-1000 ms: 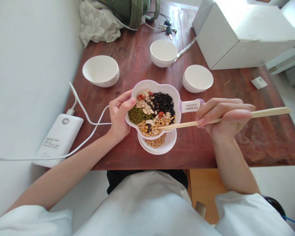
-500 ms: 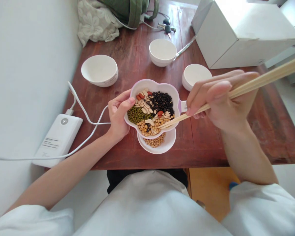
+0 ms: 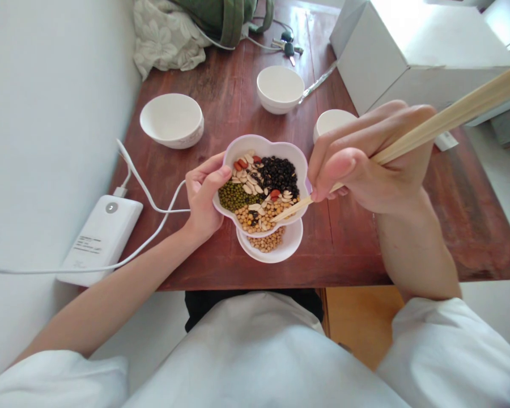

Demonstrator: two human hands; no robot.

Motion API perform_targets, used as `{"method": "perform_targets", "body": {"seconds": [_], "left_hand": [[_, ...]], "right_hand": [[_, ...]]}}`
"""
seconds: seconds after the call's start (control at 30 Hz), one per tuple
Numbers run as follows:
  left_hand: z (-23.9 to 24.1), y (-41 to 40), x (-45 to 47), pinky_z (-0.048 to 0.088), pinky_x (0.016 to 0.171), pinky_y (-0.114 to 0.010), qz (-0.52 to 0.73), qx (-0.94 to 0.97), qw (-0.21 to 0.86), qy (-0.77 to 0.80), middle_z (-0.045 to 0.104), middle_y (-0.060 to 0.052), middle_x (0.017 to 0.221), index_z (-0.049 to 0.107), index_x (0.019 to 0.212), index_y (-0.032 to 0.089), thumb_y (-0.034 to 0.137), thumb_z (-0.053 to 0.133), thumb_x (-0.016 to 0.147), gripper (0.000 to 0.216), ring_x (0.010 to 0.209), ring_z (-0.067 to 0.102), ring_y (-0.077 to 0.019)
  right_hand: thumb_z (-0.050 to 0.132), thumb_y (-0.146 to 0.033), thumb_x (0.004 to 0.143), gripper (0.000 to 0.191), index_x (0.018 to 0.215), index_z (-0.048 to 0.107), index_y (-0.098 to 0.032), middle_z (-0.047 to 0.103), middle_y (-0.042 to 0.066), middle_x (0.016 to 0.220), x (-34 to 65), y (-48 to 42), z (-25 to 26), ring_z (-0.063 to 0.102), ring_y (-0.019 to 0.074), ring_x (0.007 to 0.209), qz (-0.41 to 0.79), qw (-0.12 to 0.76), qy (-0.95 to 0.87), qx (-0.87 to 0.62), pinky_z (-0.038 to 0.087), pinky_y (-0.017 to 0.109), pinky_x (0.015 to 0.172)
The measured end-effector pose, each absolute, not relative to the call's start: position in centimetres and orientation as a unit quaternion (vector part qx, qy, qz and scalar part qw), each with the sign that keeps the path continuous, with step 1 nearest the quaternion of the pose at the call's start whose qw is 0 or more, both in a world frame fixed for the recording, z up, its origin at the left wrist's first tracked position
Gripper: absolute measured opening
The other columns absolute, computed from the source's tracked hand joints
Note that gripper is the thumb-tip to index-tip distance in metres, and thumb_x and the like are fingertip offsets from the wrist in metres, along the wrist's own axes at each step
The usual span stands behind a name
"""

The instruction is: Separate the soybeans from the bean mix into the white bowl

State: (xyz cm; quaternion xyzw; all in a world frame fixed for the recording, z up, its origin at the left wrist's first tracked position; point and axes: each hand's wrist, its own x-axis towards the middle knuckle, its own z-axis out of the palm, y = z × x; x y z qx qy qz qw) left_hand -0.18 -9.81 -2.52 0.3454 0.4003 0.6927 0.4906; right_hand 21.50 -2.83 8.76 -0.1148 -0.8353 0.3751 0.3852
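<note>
1. Two hands fill my feed: the left hand (image 3: 202, 195) holds a flower-shaped dish (image 3: 263, 143) by its rim, and the right hand (image 3: 368, 161) works wooden chopsticks (image 3: 446, 116).
2. The left fingers (image 3: 210, 190) curl together, with the thumb pressed over the rim, pinching the dish. Just beyond those fingers, the dish sits over a white bowl (image 3: 292, 245) of soybeans (image 3: 266, 240).
3. The right fingers (image 3: 335, 170) press together, pinching the chopsticks. Below those fingers, the tips reach over the dish's lower edge; I cannot tell whether they hold anything.
4. Ahead of the left fingers lie black beans (image 3: 278, 175) and mung beans (image 3: 233, 195) in the dish.
5. I judge the step in hand to be picking through the mixed beans. The next move calls for closing the tips on one bean while the left hand keeps the dish steady.
</note>
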Motion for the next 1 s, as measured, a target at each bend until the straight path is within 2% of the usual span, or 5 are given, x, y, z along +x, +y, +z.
{"method": "perform_targets", "body": {"seconds": [0.17, 0.33, 0.53, 0.73, 1.0], "left_hand": [[-2.5, -9.8, -0.1, 0.06, 0.075, -0.037, 0.693, 0.339, 0.489, 0.407, 0.079, -0.007, 0.085, 0.081, 0.084, 0.02, 0.045, 0.084, 0.081, 0.025, 0.094, 0.076, -0.0291], [-2.4, -9.9, -0.1, 0.057, 0.065, -0.032, 0.696, 0.348, 0.481, 0.405, 0.076, -0.004, 0.078, 0.083, 0.085, 0.021, 0.042, 0.082, 0.082, 0.021, 0.073, 0.07, -0.0213], [-2.8, -9.7, -0.2, 0.06, 0.073, -0.033, 0.695, 0.349, 0.49, 0.393, 0.081, -0.007, 0.087, 0.085, 0.095, 0.019, 0.042, 0.081, 0.084, 0.026, 0.082, 0.077, -0.025], [-3.0, -9.6, -0.3, 0.06, 0.072, -0.03, 0.697, 0.353, 0.487, 0.39, 0.082, -0.006, 0.086, 0.087, 0.1, 0.019, 0.041, 0.08, 0.084, 0.028, 0.077, 0.076, -0.0225], [-3.1, -9.6, -0.4, 0.058, 0.067, -0.028, 0.703, 0.347, 0.488, 0.383, 0.08, -0.005, 0.083, 0.087, 0.099, 0.017, 0.039, 0.082, 0.083, 0.027, 0.068, 0.07, -0.0175]], "right_hand": [[0.059, -0.043, 0.107, 0.055, 0.058, 0.075, -0.023, 0.072, 0.003, 0.056, 21.4, -2.8, 8.8, 0.06, 0.0099, 0.046, 0.375, 0.378, -0.841, -0.099, 0.039, 0.027, 0.039], [0.062, -0.045, 0.106, 0.055, 0.059, 0.077, -0.023, 0.072, 0.004, 0.055, 21.3, -2.6, 8.6, 0.06, 0.0099, 0.043, 0.382, 0.388, -0.835, -0.086, 0.039, 0.026, 0.036], [0.064, -0.05, 0.104, 0.055, 0.059, 0.077, -0.022, 0.073, 0.002, 0.056, 21.6, -2.5, 8.4, 0.058, 0.0074, 0.044, 0.382, 0.372, -0.839, -0.11, 0.039, 0.023, 0.038], [0.071, -0.033, 0.102, 0.041, 0.065, 0.078, -0.016, 0.072, 0.0, 0.057, 21.8, -2.9, 7.8, 0.057, 0.0044, 0.044, 0.4, 0.407, -0.816, -0.092, 0.034, 0.02, 0.04], [0.071, -0.04, 0.102, 0.042, 0.066, 0.077, -0.017, 0.07, 0.0, 0.058, 21.5, -3.0, 7.3, 0.055, 0.006, 0.044, 0.403, 0.427, -0.805, -0.08, 0.035, 0.021, 0.038]]}}
